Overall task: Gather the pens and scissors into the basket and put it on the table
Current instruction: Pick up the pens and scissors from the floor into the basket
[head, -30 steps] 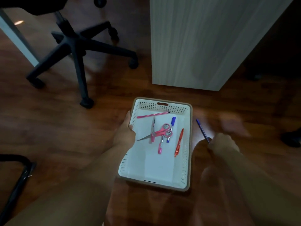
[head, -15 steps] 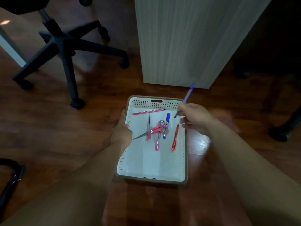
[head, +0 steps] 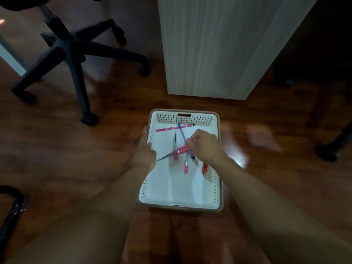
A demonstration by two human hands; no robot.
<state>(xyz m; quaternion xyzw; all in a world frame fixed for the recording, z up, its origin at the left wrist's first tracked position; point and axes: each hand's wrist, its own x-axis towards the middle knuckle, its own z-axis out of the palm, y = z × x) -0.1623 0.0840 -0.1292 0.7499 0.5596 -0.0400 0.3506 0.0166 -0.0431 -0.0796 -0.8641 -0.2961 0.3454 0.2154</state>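
A white perforated basket (head: pixel 215 189) with a tan rim sits on the wooden floor. My left hand (head: pixel 143 151) grips its left rim. My right hand (head: pixel 203 145) hovers inside the basket, fingers pinched on a purple pen (head: pixel 182 132) that slants up to the left, low over the other items. In the basket lie a long pink pen (head: pixel 171 128) near the far wall, pink-handled scissors (head: pixel 167 155), two more pink pens (head: pixel 175 147) (head: pixel 185 166) and an orange pen (head: pixel 204 168) by the right wall. My right hand hides part of the scissors' handles.
A black office chair base (head: pixel 73 52) with castors stands on the floor at the upper left. A light wooden panel (head: pixel 219 46) rises just beyond the basket. A dark foot of some furniture (head: pixel 327 152) is at the right, a black curved bar (head: pixel 10 208) at the lower left.
My right hand picked the purple pen up off the floor right of the basket and carried it over the rim, down among the other pens. My left hand stayed on the rim.
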